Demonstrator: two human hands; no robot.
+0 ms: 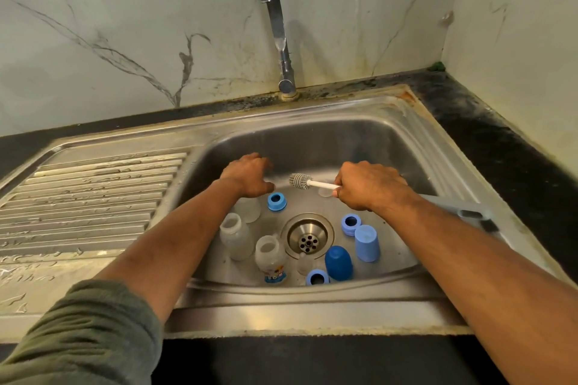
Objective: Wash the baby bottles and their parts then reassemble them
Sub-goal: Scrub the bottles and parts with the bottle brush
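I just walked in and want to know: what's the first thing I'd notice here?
Two hands reach into a metal sink. The right hand holds a small brush; the left hand hovers beside it. Clear bottles and blue caps stand around the drain.

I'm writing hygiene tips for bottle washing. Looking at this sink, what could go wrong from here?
1. The bottles, blue collars and caps lie on the bare sink floor around the drain, so they may pick up grime.
2. A small clear part sits at the drain's edge and could be overlooked.
3. The right hand holds the brush; the tap shows no water running, so rinsing may be skipped.
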